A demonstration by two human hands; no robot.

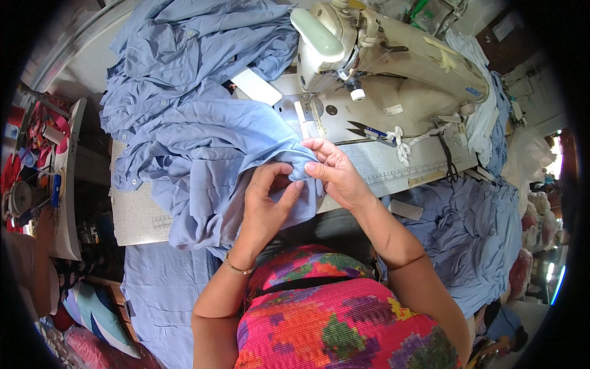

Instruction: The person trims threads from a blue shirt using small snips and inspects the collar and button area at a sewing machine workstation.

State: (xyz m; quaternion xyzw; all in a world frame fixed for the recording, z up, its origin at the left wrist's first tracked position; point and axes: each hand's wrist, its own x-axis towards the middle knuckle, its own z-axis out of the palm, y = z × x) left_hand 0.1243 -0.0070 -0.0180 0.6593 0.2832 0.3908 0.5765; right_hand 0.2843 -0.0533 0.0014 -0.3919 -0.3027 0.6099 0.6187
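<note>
A light blue shirt (209, 154) lies bunched over the front left of the sewing table, and both my hands are at its right end. My left hand (270, 190) is curled with fingers and thumb at the cloth. With thumb and fingers my right hand (332, 169) pinches a folded edge of the same shirt, just in front of the sewing machine (393, 67). The machine's needle area stands a little beyond my fingers. What lies inside the fold is hidden.
Thread snips (372, 133) lie right of my right hand, beside a knotted white cord (402, 147). More blue garments (203, 43) are heaped at the back left, and others (461, 227) hang at the right. A white card (256, 87) lies near the machine; a shelf (74, 184) stands left.
</note>
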